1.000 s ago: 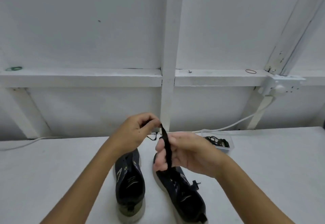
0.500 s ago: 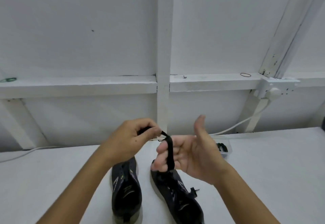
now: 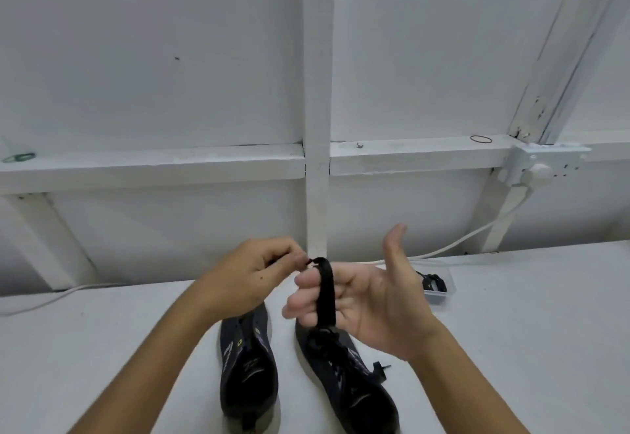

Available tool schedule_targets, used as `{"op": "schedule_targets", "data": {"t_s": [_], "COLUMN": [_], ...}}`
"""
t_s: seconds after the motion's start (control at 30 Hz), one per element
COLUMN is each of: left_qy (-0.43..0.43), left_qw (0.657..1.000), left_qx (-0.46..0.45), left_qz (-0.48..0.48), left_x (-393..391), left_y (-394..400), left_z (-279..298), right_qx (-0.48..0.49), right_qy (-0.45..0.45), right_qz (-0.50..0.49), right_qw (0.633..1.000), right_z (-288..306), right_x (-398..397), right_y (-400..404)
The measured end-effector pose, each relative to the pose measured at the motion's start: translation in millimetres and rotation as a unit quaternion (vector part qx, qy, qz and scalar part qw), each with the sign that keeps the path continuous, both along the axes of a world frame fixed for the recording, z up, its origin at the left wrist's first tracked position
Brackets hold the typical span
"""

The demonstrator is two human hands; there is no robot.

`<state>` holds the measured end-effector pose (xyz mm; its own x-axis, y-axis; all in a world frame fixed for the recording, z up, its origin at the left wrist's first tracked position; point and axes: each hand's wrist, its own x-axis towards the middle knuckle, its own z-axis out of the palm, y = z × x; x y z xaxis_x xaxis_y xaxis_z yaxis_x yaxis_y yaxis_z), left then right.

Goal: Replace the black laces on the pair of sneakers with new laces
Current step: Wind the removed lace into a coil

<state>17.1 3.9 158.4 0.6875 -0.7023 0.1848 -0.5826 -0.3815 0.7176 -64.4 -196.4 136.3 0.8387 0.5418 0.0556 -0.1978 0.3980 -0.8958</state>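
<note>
Two dark sneakers stand side by side on the white table [image 3: 518, 324], toes pointing away from me: the left sneaker [image 3: 247, 372] and the right sneaker [image 3: 351, 386]. Above them a flat black lace [image 3: 326, 293] is wound in a loop over the fingers of my right hand [image 3: 375, 300]. That hand's palm faces left, its thumb lifted clear of the lace. My left hand [image 3: 249, 280] pinches the lace's end at the top of the loop. The lace's lower part drops onto the right sneaker's tongue area.
A small clear plastic box [image 3: 439, 288] holding dark laces sits behind my right hand. A white cable [image 3: 477, 232] runs from a wall socket [image 3: 538, 166] down to the table. The white wall ledge [image 3: 153, 164] carries a rubber band [image 3: 480, 139].
My right thumb has lifted off the lace and the hand has opened. My left hand still pinches the lace end and has carried it over the right fingers.
</note>
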Motion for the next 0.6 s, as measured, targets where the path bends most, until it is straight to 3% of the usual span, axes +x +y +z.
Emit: {"op": "schedule_targets", "data": {"t_s": [0.1,0.2,0.3,0.37,0.47,0.53,0.6], "left_qy": [0.019,-0.021,-0.057,-0.046,0.028,0.070,0.060], "left_qw": [0.998,0.989,0.991,0.997,0.998,0.995,0.998], "left_qx": [0.041,0.115,0.103,0.056,-0.055,-0.074,-0.023], "left_qz": [-0.033,-0.090,-0.058,-0.020,-0.017,-0.010,0.002], "left_x": [-22,-54,-34,-12,-1,-10,-23], "left_y": [-12,-17,-8,-2,-8,-21,-29], "left_z": [-38,-34,-3,10,-1,-22,-42], "right_qx": [0.100,-0.061,-0.183,-0.146,-0.008,0.090,0.136], "right_qy": [-0.011,0.016,0.030,0.042,0.042,0.020,0.008], "right_qz": [-0.104,-0.160,-0.081,-0.014,0.020,-0.006,-0.090], "right_qw": [0.990,0.985,0.979,0.988,0.999,0.996,0.987], "right_z": [8,-11,-28,-25,-2,9,12], "right_x": [10,25,22,13,7,9,18], "right_y": [-11,-17,-11,-7,-8,-8,-10]}}
